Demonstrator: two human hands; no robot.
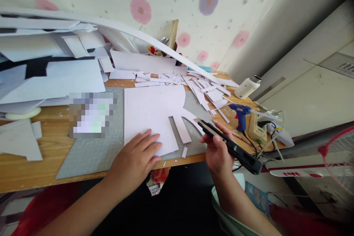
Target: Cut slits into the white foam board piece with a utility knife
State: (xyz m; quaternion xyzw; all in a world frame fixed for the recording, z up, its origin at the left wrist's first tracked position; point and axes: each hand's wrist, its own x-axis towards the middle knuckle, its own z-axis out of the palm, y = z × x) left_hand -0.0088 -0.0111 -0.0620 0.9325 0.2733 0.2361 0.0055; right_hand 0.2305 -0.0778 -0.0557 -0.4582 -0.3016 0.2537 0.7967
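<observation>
My left hand [135,158] lies flat with its fingers spread on a white foam board [151,110], near the board's front edge. The board has a curved cut at its right side and rests on a grey cutting mat [91,155]. In my right hand [219,151] is a black utility knife [231,145], its blade end pointing up and left over the mat's right part. Between the hands lie a narrow cut strip [181,129] and a tiny offcut [184,152]. A curved strip [193,120] reaches from the board toward the knife tip.
White scraps [206,92] heap behind the mat. Stacked white boards [49,77] fill the left side, beside a pixelated patch [92,116]. On the right are a blue glue gun [241,114], a white bottle [247,86], a power strip [257,127] with cables, and a red-framed racket [336,140].
</observation>
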